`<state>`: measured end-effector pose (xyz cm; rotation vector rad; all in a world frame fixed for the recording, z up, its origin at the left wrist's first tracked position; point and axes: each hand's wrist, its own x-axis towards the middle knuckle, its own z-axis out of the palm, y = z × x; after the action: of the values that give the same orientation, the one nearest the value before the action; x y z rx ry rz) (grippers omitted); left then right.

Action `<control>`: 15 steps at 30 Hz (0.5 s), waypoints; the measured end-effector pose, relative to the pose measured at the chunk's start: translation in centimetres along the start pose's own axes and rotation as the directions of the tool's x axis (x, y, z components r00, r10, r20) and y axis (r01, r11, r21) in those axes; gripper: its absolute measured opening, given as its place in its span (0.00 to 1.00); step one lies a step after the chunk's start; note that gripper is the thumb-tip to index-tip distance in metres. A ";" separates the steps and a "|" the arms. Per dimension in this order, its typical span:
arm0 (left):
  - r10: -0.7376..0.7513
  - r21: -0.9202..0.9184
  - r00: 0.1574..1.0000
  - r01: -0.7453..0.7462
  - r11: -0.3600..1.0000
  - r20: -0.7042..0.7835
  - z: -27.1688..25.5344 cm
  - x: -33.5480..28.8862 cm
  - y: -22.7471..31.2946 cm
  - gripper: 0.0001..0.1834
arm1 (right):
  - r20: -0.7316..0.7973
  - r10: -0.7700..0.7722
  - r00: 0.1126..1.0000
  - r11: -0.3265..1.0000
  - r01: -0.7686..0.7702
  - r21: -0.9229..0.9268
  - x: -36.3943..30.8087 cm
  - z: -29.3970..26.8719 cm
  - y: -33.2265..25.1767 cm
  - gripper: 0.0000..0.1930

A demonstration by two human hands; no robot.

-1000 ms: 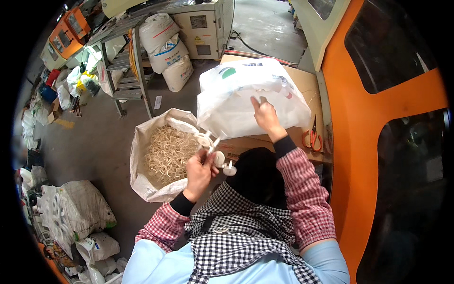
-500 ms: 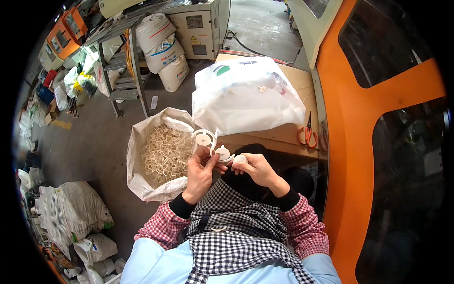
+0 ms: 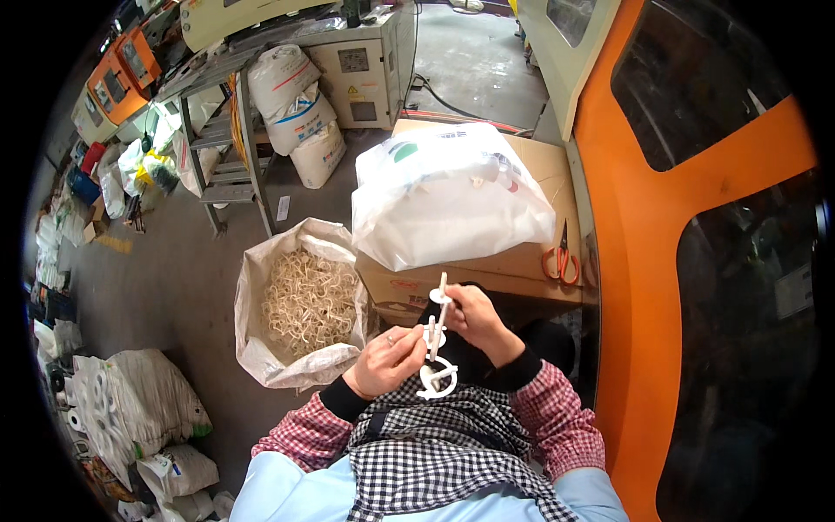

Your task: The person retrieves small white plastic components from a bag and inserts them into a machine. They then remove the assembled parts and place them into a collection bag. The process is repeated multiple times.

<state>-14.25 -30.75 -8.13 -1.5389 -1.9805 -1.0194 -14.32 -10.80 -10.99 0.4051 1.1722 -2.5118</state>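
Note:
Over my lap I hold a white moulded plastic piece [image 3: 437, 379] with small discs, a thin straight stem and a curved, ring-like end hanging lowest. My left hand [image 3: 385, 362] pinches it near the middle with closed fingers. Higher up, next to the top disc, my right hand [image 3: 480, 323] grips the stem between thumb and fingers. Exactly where the fingertips touch is partly hidden. To the left of my hands stands an open white woven sack [image 3: 261, 352] holding many curly off-white plastic scraps [image 3: 311, 304].
A bulging white plastic bag [image 3: 452, 204] lies on a cardboard box [image 3: 522, 270] ahead of me. Scissors with orange handles [image 3: 561, 263] rest at the box's right side. An orange machine [image 3: 644, 287] rises close on my right. Metal steps [image 3: 230, 161] and stacked sacks [image 3: 291, 113] stand farther off.
The plastic piece has been turned from lying sideways to hanging upright, its ring-like part now lowest. My right hand has moved slightly up and right; my left hand has dropped lower and right.

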 end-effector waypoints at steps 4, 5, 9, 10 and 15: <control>-0.670 -0.517 0.732 0.530 0.672 -0.120 2.0 -0.9 0.0 0.07 | -0.316 -0.237 0.918 0.955 0.161 -0.250 9.0 -2.1 -2.7 0.20; -0.777 -0.468 0.619 0.655 0.593 -0.117 1.6 1.1 0.1 0.05 | -0.213 -0.276 0.937 0.957 0.247 -0.151 10.9 -4.0 -3.9 0.25; -0.915 -0.832 0.392 0.536 0.142 0.097 0.8 2.2 -2.9 0.05 | 0.259 -0.714 0.650 0.255 0.587 -0.769 8.0 0.8 -6.3 0.10; -0.918 -0.847 0.373 0.525 0.090 0.134 0.7 1.8 -3.1 0.06 | 0.401 -0.629 0.665 0.218 0.647 -0.731 5.7 2.0 -5.6 0.10; -0.814 -0.853 0.397 0.477 -0.213 0.425 0.8 1.5 -2.5 0.07 | 0.721 -0.447 0.530 -0.100 0.771 -0.629 -0.9 3.6 -4.1 0.09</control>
<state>-16.96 -29.46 -8.24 -0.1138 -1.8752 -3.1861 -15.64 -10.98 -5.65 -1.1201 2.8890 -1.5417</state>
